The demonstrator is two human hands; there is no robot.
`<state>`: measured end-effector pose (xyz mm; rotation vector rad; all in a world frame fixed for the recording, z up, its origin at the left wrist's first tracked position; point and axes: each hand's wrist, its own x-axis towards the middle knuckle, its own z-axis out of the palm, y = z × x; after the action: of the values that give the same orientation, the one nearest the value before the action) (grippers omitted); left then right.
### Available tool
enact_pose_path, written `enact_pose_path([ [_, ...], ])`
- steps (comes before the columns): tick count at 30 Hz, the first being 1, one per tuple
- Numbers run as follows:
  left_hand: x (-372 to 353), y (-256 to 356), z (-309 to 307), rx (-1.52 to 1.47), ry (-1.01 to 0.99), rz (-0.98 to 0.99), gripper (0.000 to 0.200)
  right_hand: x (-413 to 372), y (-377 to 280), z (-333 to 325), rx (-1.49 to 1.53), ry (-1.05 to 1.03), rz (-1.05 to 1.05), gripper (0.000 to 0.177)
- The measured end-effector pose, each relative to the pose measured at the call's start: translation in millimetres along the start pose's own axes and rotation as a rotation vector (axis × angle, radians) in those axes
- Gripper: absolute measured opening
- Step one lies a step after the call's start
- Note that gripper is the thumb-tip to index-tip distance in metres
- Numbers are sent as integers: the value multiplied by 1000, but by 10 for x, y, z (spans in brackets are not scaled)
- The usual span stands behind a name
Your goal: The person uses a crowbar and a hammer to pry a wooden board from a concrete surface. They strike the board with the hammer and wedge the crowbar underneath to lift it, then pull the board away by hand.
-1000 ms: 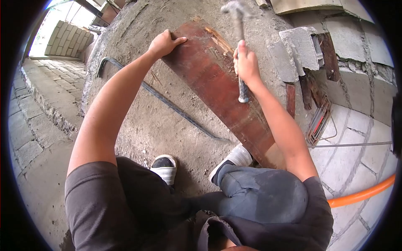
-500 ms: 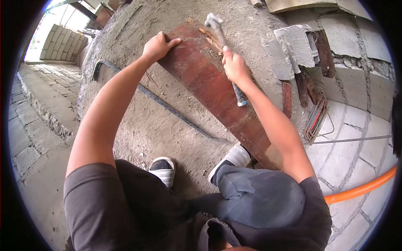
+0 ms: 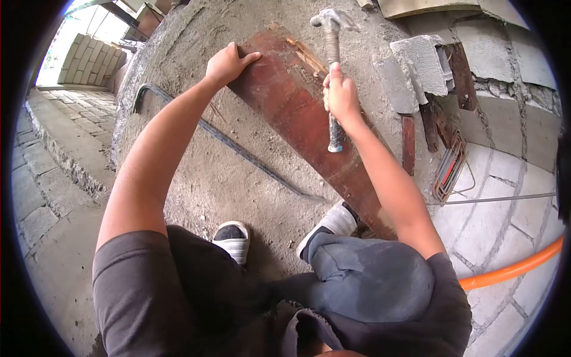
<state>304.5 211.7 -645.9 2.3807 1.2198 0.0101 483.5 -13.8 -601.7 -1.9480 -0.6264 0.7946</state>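
Note:
A long reddish-brown wooden board (image 3: 288, 98) runs diagonally from the upper middle down to beside my right foot. Its far right edge is splintered, with pale wood (image 3: 308, 58) showing. My left hand (image 3: 228, 64) grips the board's upper left edge, thumb lying on the face and fingers out of sight behind it. In my right hand (image 3: 342, 98) is a claw hammer (image 3: 333, 44), its head above the fist and the end of its handle below. The hammer is raised over the right side of the board, its head slightly blurred.
A dark bent bar (image 3: 238, 152) lies on the rough ground left of the board. Broken concrete blocks (image 3: 421, 62) and wood pieces (image 3: 407, 143) stand at right, near bent metal rods (image 3: 447, 169). An orange pipe (image 3: 514, 268) crosses the lower right.
My right hand and the hammer have shifted right, and the hammer's head has swung right and a little up, so the handle is more upright. My left hand stays on the board.

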Motion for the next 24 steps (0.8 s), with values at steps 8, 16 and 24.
enact_pose_path([
  [8,3,-30,24,-31,-49,-18,80,-115,0,-178,201,-154,259,53],
  [16,0,-85,32,-209,-35,-132,78,-2004,541,-676,-585,-322,-60,49],
  [24,674,-881,477,17,439,157,62,-2711,937,-678,-718,-567,44,48],
])
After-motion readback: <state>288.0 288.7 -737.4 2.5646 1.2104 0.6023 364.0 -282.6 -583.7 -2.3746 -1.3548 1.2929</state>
